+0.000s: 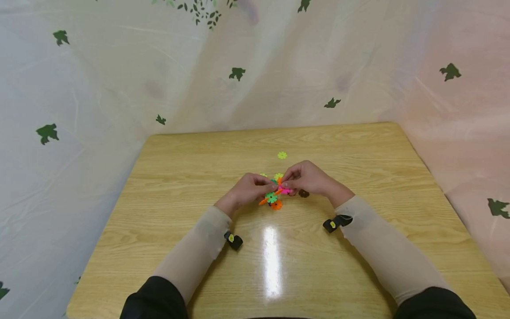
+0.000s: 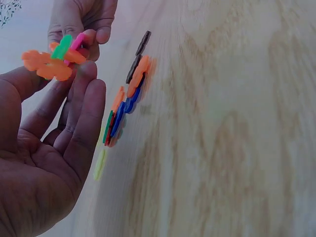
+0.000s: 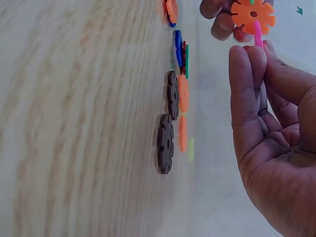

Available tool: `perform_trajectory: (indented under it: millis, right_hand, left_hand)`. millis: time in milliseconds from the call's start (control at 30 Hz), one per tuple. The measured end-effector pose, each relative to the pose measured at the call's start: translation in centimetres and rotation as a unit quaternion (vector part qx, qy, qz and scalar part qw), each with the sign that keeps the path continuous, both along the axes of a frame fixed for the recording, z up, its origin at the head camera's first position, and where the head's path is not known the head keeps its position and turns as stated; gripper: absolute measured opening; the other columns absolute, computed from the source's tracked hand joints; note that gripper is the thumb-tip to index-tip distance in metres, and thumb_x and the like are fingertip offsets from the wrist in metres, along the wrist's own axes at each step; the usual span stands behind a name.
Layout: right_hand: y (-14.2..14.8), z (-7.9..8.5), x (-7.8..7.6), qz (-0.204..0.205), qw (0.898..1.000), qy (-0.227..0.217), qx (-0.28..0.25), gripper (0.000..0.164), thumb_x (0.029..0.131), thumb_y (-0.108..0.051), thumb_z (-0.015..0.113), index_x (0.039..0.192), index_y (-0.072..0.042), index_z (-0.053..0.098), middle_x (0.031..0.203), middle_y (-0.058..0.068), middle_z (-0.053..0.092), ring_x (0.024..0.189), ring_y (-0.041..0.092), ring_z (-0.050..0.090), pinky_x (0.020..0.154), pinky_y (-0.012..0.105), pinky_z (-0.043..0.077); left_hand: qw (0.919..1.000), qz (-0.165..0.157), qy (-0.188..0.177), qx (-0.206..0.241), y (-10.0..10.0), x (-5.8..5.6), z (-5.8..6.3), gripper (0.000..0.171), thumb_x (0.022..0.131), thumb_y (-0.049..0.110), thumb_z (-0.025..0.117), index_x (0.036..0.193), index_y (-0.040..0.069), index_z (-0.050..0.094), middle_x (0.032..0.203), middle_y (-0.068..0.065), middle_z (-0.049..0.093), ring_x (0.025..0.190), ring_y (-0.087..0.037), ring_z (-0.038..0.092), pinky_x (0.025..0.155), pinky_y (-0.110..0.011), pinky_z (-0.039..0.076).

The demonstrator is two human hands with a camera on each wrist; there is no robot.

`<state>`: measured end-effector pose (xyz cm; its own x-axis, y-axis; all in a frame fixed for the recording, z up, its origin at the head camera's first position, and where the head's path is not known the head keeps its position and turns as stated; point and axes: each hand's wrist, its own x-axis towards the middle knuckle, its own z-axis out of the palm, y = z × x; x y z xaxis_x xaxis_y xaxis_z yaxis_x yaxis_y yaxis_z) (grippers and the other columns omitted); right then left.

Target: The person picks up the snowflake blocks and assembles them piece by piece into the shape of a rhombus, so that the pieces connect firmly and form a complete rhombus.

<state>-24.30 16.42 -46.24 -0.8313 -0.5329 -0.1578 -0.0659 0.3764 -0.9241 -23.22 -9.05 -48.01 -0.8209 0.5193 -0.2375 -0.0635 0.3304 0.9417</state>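
My left hand pinches a small cluster of flower-shaped notched discs, joined at angles, above the table. In the left wrist view the cluster has orange discs with a green disc between them. My right hand pinches a pink disc between thumb and fingers. Seen from the right wrist, the pink disc meets the face of an orange disc edge-on; whether its notch is seated there I cannot tell. The hands are close together, and fingers hide part of the cluster.
Loose notched discs lie on the wooden table below and beyond the hands: brown discs, blue ones, several orange, and a yellow disc farther back. A pale leaf-patterned sheet hangs behind the table.
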Motion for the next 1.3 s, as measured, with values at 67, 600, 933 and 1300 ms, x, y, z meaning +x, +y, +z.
perform_trajectory:
  millis: [67, 600, 933, 1300]
  right_hand:
    - [0.0, 0.0, 0.0, 0.005, 1.0, 0.006, 0.001, 0.013, 0.099, -0.013, 0.075, 0.106, -0.002, 0.079, 0.09, 0.012, 0.078, 0.077, 0.03, 0.076, 0.068, 0.048, 0.062]
    - [2.2, 0.4, -0.3, 0.008, 0.983, 0.109, 0.15, 0.006, 0.094, -0.01, 0.079, 0.099, -0.006, 0.079, 0.089, 0.002, 0.075, 0.079, 0.021, 0.068, 0.07, 0.037, 0.059]
    - [4.1, 0.3, -0.4, 0.039, 0.956, 0.115, 0.265, 0.024, 0.079, -0.014, 0.094, 0.097, -0.013, 0.078, 0.087, 0.0, 0.068, 0.083, 0.02, 0.06, 0.079, 0.038, 0.053]
    - [4.1, -0.4, -0.5, 0.052, 0.971, 0.105, 0.206, 0.021, 0.082, -0.001, 0.087, 0.098, -0.008, 0.075, 0.088, 0.002, 0.068, 0.082, 0.019, 0.06, 0.078, 0.037, 0.053]
  left_hand:
    - [1.0, -0.004, 0.002, 0.0, 0.2, 0.0, 0.0, 0.028, 0.099, 0.041, 0.075, 0.105, 0.015, 0.081, 0.076, -0.002, 0.063, 0.061, -0.019, 0.049, 0.057, -0.028, 0.043]
    - [0.9997, -0.001, -0.024, -0.01, 0.5, 0.2, -0.2, 0.024, 0.101, 0.029, 0.072, 0.103, 0.006, 0.079, 0.091, -0.001, 0.072, 0.075, -0.013, 0.062, 0.071, -0.03, 0.059]
    - [0.9993, 0.008, -0.035, 0.008, 0.4, 0.2, -0.2, 0.02, 0.102, 0.02, 0.069, 0.105, 0.002, 0.077, 0.093, -0.003, 0.071, 0.074, -0.013, 0.061, 0.07, -0.03, 0.059]
    - [0.9995, -0.008, -0.028, 0.013, 0.3, 0.1, -0.2, 0.019, 0.102, 0.017, 0.068, 0.106, 0.001, 0.076, 0.092, -0.003, 0.072, 0.074, -0.014, 0.062, 0.07, -0.03, 0.058]
